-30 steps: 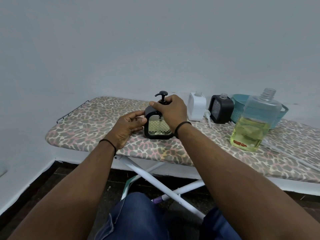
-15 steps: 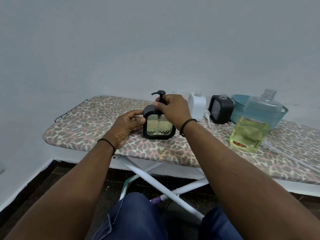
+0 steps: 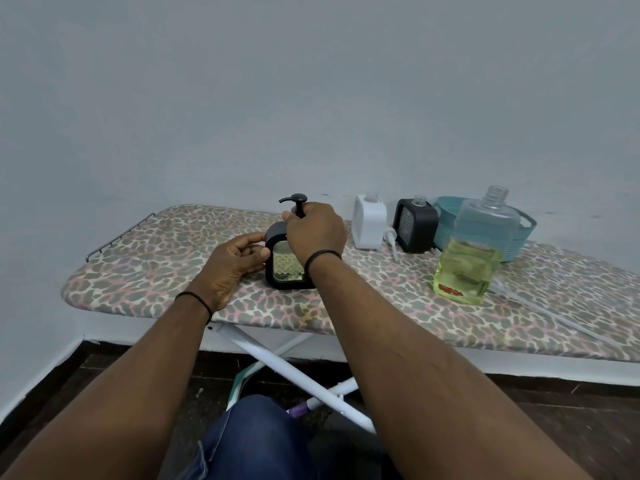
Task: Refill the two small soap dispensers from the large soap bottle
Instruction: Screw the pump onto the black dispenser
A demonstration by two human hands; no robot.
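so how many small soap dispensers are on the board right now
3. A black dispenser with its pump on, held between the left hand and right hand; a white dispenser and a second black dispenser behind, both uncapped. None seem hidden.

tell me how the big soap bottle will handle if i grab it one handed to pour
The large soap bottle looks roughly half full of yellow liquid, so it is probably fairly heavy, with weight that shifts as it tilts. Its neck has no cap, so a quick tip would likely spill. The clear smooth walls may be slippery and could flex under a hard grip.
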